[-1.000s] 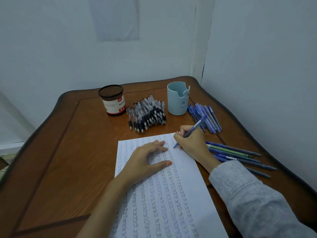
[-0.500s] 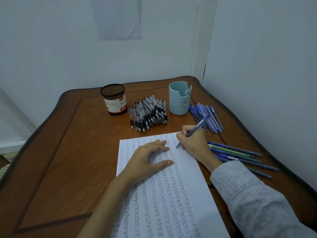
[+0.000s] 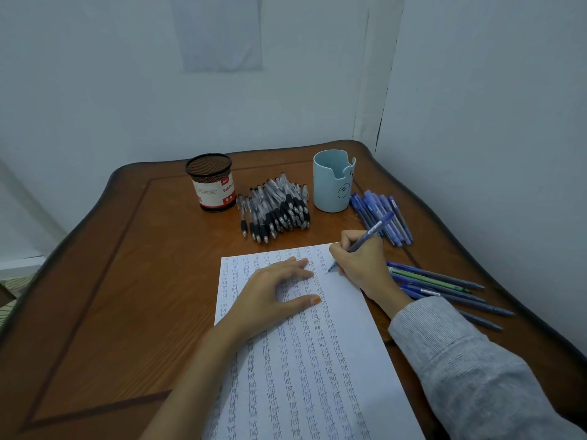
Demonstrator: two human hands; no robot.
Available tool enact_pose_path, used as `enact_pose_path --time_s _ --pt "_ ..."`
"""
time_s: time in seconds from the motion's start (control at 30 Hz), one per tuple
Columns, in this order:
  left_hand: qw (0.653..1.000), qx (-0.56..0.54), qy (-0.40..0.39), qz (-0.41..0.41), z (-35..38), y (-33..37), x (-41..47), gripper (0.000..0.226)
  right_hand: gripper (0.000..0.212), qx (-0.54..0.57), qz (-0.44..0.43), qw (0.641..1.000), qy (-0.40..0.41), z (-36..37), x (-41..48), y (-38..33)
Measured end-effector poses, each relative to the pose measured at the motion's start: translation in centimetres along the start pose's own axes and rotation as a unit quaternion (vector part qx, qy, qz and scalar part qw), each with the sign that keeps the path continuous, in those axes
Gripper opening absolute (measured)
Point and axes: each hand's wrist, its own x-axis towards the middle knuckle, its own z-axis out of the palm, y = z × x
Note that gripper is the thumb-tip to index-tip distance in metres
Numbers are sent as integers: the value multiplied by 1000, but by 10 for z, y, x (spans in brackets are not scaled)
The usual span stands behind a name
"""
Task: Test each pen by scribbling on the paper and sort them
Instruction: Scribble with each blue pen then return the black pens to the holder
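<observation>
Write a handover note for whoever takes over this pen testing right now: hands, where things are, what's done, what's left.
Left hand lies flat on the paper, steadying it.
Right hand grips a blue pen, tip on the paper's top right.
Black pens piled between the mesh holder and the blue cup; blue pens piled right of the cup; loose pens right of the paper.
Done: paper mostly scribbled, two piles sorted.
Left: finish this pen, sort it, then likely the loose pens.
</observation>
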Motion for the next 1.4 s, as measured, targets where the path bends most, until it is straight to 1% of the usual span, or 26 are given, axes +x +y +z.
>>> enact_pose_path --time_s 0.17,0.27,0.37,0.47,0.53,0.6,0.63,0.7,0.8,0.87,0.93,1.0,1.1,1.17,1.23,1.33,1.4 --pt "1000 -1 1 1 0 -1 -1 54 33 -8 12 1000 -4 1 1 1" --pt "1000 -3 1 0 0 -1 -1 55 32 -6 5 1000 4 1 1 1" --pt "1000 0 -1 0 1 -1 0 55 27 -23 1 1000 -1 2 0 4" --pt "1000 -1 1 1 1 -1 0 55 25 -26 18 999 7 1 1 3" --pt "1000 -4 1 1 0 0 -1 55 26 9 45 999 10 -1 1 -1" --pt "1000 -3 0 4 0 -1 -1 54 33 63 67 996 -3 -2 -1 -6" --pt "1000 -2 0 4 0 -1 -1 53 37 77 65 995 -14 -3 -2 -9" --pt "1000 -2 -2 2 0 -2 0 53 37 78 40 996 -26 -2 -4 -11" --pt "1000 2 -6 1 0 -1 0 54 31 78 18 997 -8 -1 -6 -13" --pt "1000 5 -7 4 0 -1 0 54 24 58 -10 998 -6 -2 -8 -16" --pt "1000 10 -10 6 0 -2 1 55 20 47 -25 998 -29 -2 -10 -21" --pt "1000 13 -12 5 0 -3 2 56 18 64 -26 996 -52 -2 -12 -29" --pt "1000 15 -12 7 0 -4 3 55 26 54 -32 996 -64 -2 -15 -42" --pt "1000 21 -14 6 1 -4 3 53 35 70 -3 994 -83 -4 -15 -47" --pt "1000 24 -16 4 1 -3 4 51 38 96 19 990 -105 -9 -18 -50" --pt "1000 24 -19 3 1 -2 5 49 31 16 -14 995 -94 -14 -20 -50" --pt "999 28 -18 2 2 -1 6 49 29 -7 -25 996 -87 -18 -22 -47"
